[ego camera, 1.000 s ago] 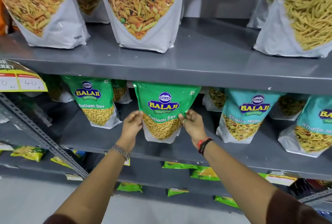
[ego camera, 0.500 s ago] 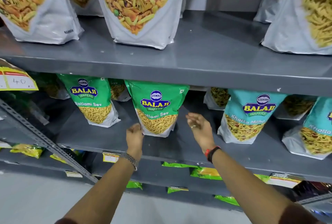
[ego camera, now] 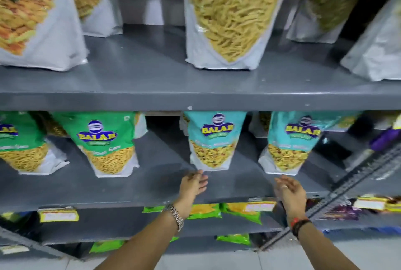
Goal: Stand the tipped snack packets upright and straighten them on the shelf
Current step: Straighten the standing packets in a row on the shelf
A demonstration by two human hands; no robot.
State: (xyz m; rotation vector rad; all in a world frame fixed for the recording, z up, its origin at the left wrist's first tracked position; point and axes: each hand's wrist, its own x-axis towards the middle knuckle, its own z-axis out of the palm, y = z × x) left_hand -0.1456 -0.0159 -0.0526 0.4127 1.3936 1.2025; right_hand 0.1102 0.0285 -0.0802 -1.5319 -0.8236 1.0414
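Note:
On the middle grey shelf (ego camera: 152,183) a teal snack packet (ego camera: 213,141) stands upright, with a second teal packet (ego camera: 290,144) leaning to its right. Two green packets (ego camera: 108,141) (ego camera: 19,144) stand further left. My left hand (ego camera: 193,185) hovers open just below the first teal packet's base, fingers nearly touching it. My right hand (ego camera: 289,190) is open too, in front of the shelf between the two teal packets, holding nothing. The view is motion-blurred.
The upper shelf (ego camera: 195,98) carries large packets: an orange mix (ego camera: 32,20) at left, a yellow sev packet (ego camera: 230,22) in the middle, more at right. Small green packets (ego camera: 238,211) lie on lower shelves. A slotted metal upright (ego camera: 338,193) crosses diagonally at right.
Both hands let go of the green packet and shifted right to the teal packets. The view swung right, so the green packet now stands at left.

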